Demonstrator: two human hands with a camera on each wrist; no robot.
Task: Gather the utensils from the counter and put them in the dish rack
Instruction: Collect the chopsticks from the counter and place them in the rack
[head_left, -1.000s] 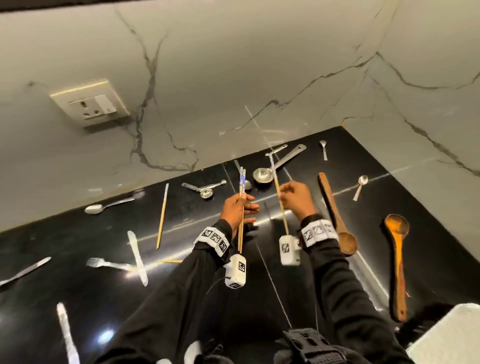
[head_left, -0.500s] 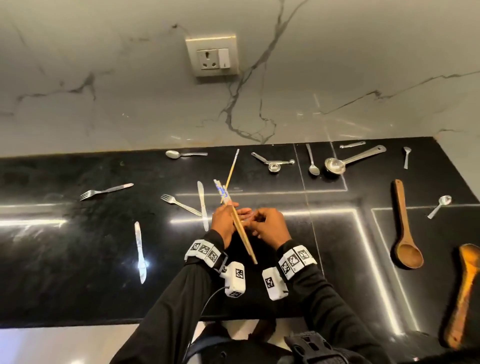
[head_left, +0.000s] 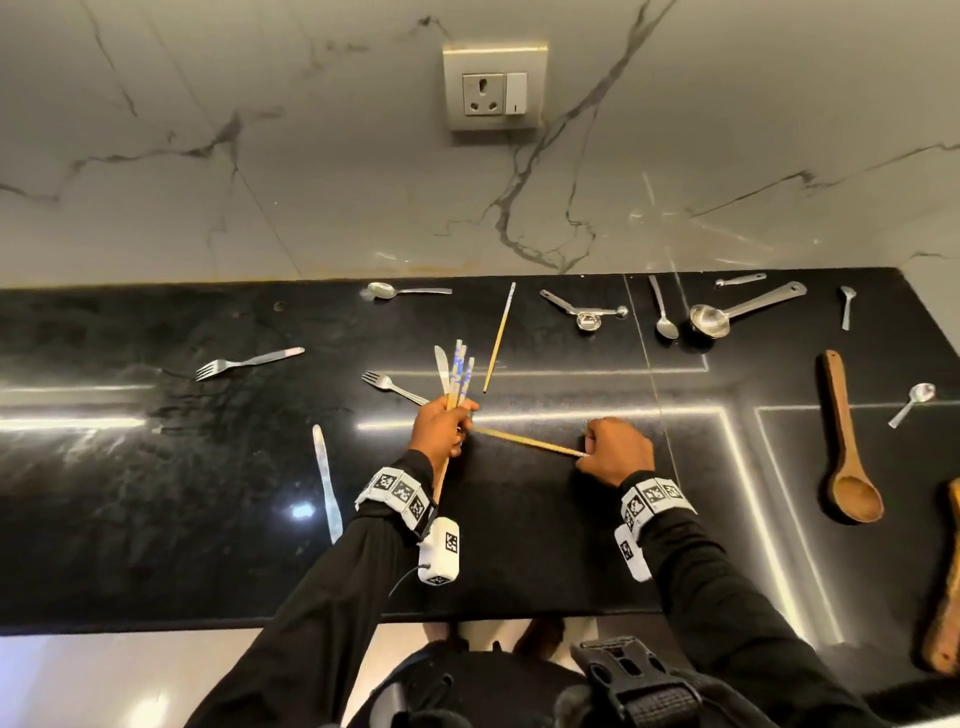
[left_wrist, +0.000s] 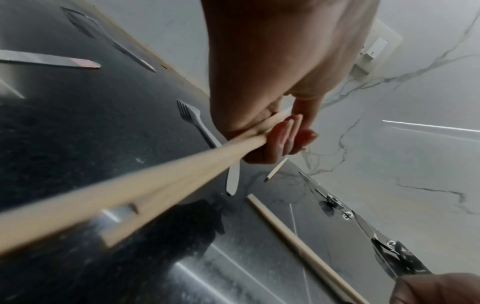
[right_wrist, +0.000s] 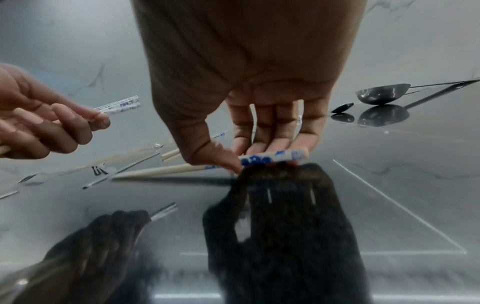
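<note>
Black counter (head_left: 156, 519). Left hand (head_left: 441, 431) grips a chopstick bundle (head_left: 460, 371); right hand (head_left: 618, 449), at 3 o'clock, pinches a lone chopstick (head_left: 524, 441). Gathering step; next, likely add it to the bundle.

A wooden spoon (head_left: 943, 587) is cut off at the head view's right edge. Motion blurs the bundled chopsticks (left_wrist: 109, 197) nearest the left wrist camera. The dish rack appears in no view.
</note>
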